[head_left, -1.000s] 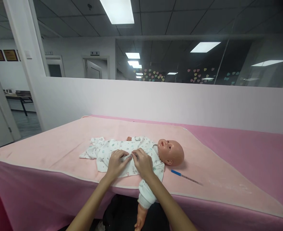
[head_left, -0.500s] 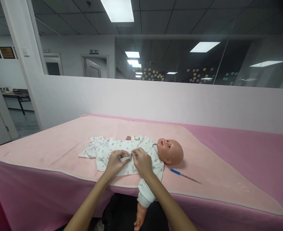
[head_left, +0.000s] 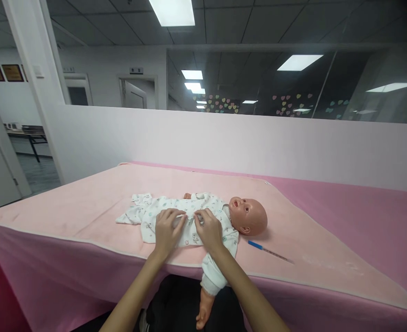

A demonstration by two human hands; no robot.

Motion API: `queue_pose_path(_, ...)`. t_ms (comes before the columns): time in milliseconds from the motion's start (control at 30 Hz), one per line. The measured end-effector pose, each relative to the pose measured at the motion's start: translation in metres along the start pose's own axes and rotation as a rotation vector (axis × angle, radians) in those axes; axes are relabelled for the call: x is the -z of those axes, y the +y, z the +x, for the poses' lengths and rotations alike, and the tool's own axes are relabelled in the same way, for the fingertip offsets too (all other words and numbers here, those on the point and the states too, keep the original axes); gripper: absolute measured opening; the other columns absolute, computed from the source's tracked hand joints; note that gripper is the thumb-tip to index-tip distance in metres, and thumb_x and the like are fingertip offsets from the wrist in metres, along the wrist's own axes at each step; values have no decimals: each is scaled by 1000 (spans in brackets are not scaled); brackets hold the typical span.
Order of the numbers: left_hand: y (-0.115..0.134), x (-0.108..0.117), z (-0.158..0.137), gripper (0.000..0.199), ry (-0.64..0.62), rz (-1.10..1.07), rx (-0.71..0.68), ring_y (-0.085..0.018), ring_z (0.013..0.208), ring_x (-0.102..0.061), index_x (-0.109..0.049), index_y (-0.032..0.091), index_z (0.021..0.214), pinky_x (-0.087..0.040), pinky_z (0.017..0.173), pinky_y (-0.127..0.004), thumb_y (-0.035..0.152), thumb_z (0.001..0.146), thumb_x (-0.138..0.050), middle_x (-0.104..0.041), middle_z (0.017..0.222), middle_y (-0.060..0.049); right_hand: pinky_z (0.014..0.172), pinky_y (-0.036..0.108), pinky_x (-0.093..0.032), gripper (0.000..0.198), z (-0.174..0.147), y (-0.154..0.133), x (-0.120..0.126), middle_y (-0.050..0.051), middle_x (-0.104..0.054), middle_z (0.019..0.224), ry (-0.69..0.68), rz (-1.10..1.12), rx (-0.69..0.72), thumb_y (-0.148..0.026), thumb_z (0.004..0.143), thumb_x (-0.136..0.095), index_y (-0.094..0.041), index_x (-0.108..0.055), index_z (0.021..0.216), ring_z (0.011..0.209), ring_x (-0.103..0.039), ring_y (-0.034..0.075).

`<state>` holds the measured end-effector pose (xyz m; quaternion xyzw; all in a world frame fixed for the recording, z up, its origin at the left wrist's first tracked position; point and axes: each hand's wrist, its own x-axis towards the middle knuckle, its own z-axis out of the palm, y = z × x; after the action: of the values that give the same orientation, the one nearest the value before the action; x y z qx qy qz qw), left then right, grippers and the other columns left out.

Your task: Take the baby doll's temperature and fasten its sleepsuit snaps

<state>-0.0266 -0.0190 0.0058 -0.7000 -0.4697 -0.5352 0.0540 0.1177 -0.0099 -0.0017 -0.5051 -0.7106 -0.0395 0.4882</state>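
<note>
A baby doll (head_left: pixel 250 216) lies on its back with its head to the right. It wears a white printed baby shirt (head_left: pixel 191 239) and trousers (head_left: pixel 133 214) with a similar print. My left hand (head_left: pixel 168 231) rests on the front of the shirt, thumb and forefinger pinched on the cloth. Facing it from the right, my right hand (head_left: pixel 208 229) pinches the same part of the shirt, near the chest. The fingertips almost meet; the exact bit of cloth between them is too small to make out. One doll arm (head_left: pixel 205 306) hangs over the table's front edge.
A thin stick with a blue end (head_left: pixel 256 245) lies right of the doll, below its head. Beneath is a peach mat (head_left: pixel 96 203) over a pink cloth (head_left: pixel 345 212). A low white wall (head_left: pixel 224 143) with glass above stands behind.
The folded shirt edge lifted in my left hand now lies flatter against the doll's front. Both hands stay close together there. The view has shifted slightly.
</note>
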Motion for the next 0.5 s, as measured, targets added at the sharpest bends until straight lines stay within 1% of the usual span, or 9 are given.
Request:
queue_pose_path(33,2,-1,0,14,-74,48,-50,-18,85,-51,-62,24,82,-36,78,-33,30,80,-50,-60,85,-1,63,20,-38,16,0,0,0,0,-60,82,0,-5,-3,-22,83,-43,-22,-59,85,72,-57,11)
queue_pose_path(100,4,-3,1,17,-160,100,-79,-19,89,-50,-64,25,81,-34,80,-35,33,81,-49,-61,90,-1,63,20,-38,16,1,0,-1,0,-60,81,-6,-18,-10,-21,83,-43,-22,-59,84,71,-56,11)
queue_pose_path(200,2,-5,2,18,-210,127,-68,-21,93,-49,-65,26,80,-33,83,-38,38,79,-51,-61,95,-1,62,21,-39,15,3,0,-1,0,-59,80,-17,-42,-19,-21,82,-44,-22,-59,82,70,-56,11)
queue_pose_path(267,4,-5,4,18,-218,135,-69,-21,96,-50,-64,27,85,-32,86,-40,38,79,-51,-61,99,-1,61,21,-40,16,5,-3,1,0,-59,80,-24,-38,-18,-21,82,-43,-21,-60,82,69,-56,12)
queue_pose_path(333,13,0,5,22,-177,112,-46,-22,100,-50,-61,26,94,-31,90,-43,37,79,-51,-60,104,-3,61,22,-41,17,2,-7,6,1,-59,83,-13,9,-17,-22,82,-43,-21,-60,84,68,-57,12)
queue_pose_path(400,29,10,-1,29,-86,32,-2,-23,106,-48,-55,26,107,-31,94,-45,36,80,-48,-57,112,-4,59,23,-44,20,-6,-10,13,3,-58,91,36,107,-30,-24,82,-42,-22,-60,90,65,-56,11)
queue_pose_path(467,48,27,-17,38,14,-98,18,-24,113,-45,-46,26,119,-34,95,-45,36,82,-45,-52,120,-5,57,25,-47,23,-17,-6,19,5,-58,98,145,209,-30,-27,82,-41,-24,-60,97,64,-57,11)
queue_pose_path(500,58,36,-30,42,58,-146,24,-25,116,-43,-42,28,123,-34,96,-47,36,82,-44,-50,123,-4,57,27,-48,24,-22,-1,21,5,-58,97,222,234,-8,-29,82,-42,-27,-60,97,69,-58,14)
